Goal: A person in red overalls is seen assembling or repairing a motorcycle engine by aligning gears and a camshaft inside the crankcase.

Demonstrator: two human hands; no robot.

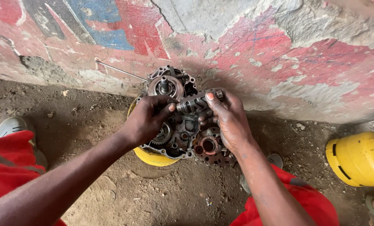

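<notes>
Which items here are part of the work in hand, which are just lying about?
In hand:
left hand
right hand
grooved metal drum
engine case
yellow basin

Lying about:
thin metal rod
yellow container

Engine case [176, 134]: greasy dull metal. Yellow container [356, 159]: glossy plastic. Wall [279, 50]: rough, flaking paint.
</notes>
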